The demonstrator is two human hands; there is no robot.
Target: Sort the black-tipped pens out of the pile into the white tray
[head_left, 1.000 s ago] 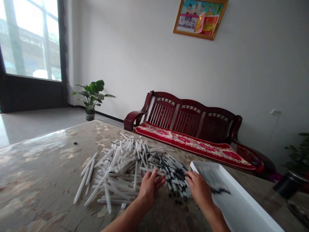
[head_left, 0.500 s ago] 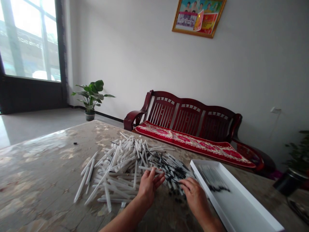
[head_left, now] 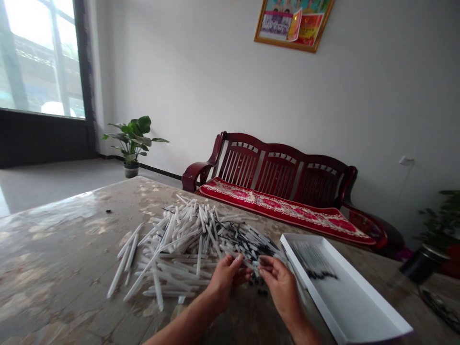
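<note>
My left hand is closed on a white pen barrel that points toward my right hand. Close beside it, my right hand pinches at the barrel's far end; whatever small part lies between its fingertips is too blurred to make out. Just beyond my hands lies a heap of white pen barrels. On the heap's right side are slim clear pieces with black ends. Several small black pieces lie on the table under my hands, partly hidden.
To the right, a shallow white box holds a row of pens with black ends. A small black piece lies on the patterned table at left. Behind stand a red wooden bench and a potted plant.
My right hand has moved left and my left hand slightly right, so they now meet at the barrel. The view has shifted slightly.
</note>
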